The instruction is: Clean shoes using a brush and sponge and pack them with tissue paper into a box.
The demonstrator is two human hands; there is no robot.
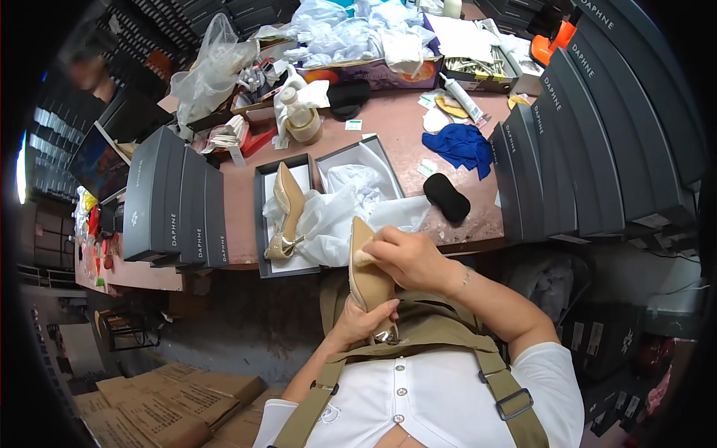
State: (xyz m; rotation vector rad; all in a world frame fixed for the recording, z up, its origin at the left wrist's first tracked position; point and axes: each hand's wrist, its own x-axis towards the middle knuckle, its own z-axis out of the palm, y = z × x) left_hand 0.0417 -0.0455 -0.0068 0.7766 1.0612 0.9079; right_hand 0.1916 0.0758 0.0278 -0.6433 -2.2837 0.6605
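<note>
My left hand (360,322) is closed round the heel end of a high-heeled shoe (367,286), its tan sole turned up and its pointed toe away from me. My right hand (407,256) pinches a small cream-coloured soft pad (364,258) against that sole; its exact kind is partly hidden by the fingers. A second shoe, a high-heeled pump (291,196) with a glittery heel end, lies on its side in an open grey shoebox (263,224). White tissue paper (328,224) spills from the box beside it.
Grey shoebox stacks stand left (153,198) and right (590,127). A black pad (447,198), a blue cloth (461,148), a white tube (461,97) and tape rolls (304,128) lie on the pink table. Behind is a carton (381,73) of crumpled tissue. Flattened cardboard (160,403) lies lower left.
</note>
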